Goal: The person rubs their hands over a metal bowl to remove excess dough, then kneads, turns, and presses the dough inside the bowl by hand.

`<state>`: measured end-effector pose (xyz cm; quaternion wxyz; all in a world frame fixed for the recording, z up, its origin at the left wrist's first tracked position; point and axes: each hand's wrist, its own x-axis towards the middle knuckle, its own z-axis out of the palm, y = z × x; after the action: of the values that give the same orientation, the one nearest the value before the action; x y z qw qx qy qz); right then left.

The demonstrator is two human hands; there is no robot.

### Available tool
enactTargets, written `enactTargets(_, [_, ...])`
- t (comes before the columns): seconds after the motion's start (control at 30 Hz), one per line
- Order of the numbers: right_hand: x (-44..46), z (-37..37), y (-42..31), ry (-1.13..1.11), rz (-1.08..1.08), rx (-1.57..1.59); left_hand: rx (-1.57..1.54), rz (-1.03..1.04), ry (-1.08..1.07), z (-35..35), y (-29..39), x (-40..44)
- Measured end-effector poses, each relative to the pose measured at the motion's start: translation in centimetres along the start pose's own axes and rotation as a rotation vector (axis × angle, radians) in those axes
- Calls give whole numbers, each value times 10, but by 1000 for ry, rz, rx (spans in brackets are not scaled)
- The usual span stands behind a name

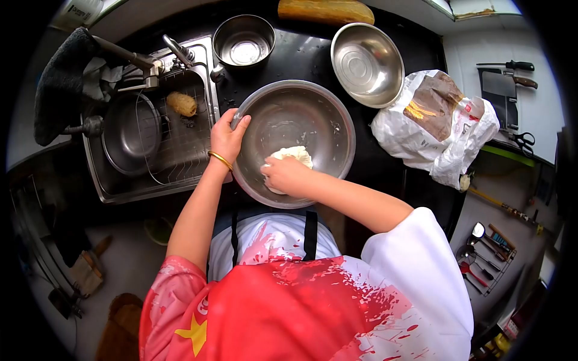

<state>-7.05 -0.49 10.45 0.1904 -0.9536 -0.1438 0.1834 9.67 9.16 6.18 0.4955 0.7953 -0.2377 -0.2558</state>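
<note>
A large steel mixing bowl (328, 120) stands on the dark counter right in front of me. My left hand (227, 138) grips its left rim, thumb over the edge and fingers on the outer side. A lump of pale dough (296, 154) lies low in the bowl. My right hand (289, 176) is curled onto the dough, fingers bent and pressed into its left part; the fingertips are partly hidden. Small whitish smears of dough or flour stick to the bowl's inner wall.
Left is a sink (93, 174) with a pan (114, 129), a wire rack and a brown loofah-like piece (182, 104). Behind stand a steel pot (224, 42) and a large yellowish gourd (325, 10). Right are a steel basin (385, 66), a flour bag (436, 108) and wall-hung knives (500, 84).
</note>
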Motion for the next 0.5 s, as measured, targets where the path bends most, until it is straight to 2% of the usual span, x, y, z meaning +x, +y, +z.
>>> enactTargets(0.07, [-22, -8, 9, 10, -76, 19, -6, -10, 2, -2, -1, 0])
enactTargets(0.13, [-46, -16, 22, 128, -4, 116, -42, -31, 64, -3, -2, -1])
enactTargets(0.23, [-79, -37, 37, 247, 391, 281, -55, -24, 107, -5, -1, 0])
enactTargets(0.3, [-88, -46, 37, 396, 597, 251, -45, -35, 102, -4, -1, -1])
enactTargets(0.33, [-91, -60, 33, 313, 676, 282, -45, -43, 112, -4, 0, -1])
enactTargets(0.43, [-84, -59, 23, 385, 711, 142, -67, -60, 143, 0, 3, -7])
enactTargets(0.47, [-80, -50, 24, 360, 781, 187, -85, -73, 170, 1, 3, -9])
enactTargets(0.5, [-78, -29, 26, 431, 779, 85, -90, -66, 168, 4, 2, -11])
